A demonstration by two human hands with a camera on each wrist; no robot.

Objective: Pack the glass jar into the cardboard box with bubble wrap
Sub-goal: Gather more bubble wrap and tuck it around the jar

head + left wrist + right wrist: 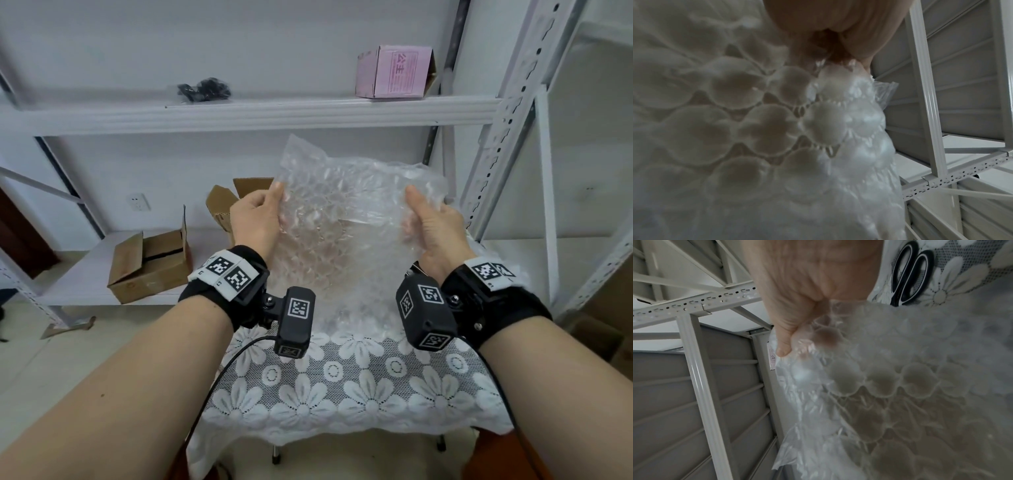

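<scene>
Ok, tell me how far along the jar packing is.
Early. Done: a sheet of bubble wrap is picked up. In hand: the left hand and right hand each pinch a side of it, holding it spread above the lace-covered table. Left: wrapping and boxing. No glass jar shows in any view, and the open cardboard box sits on the low shelf, contents not visible.
</scene>
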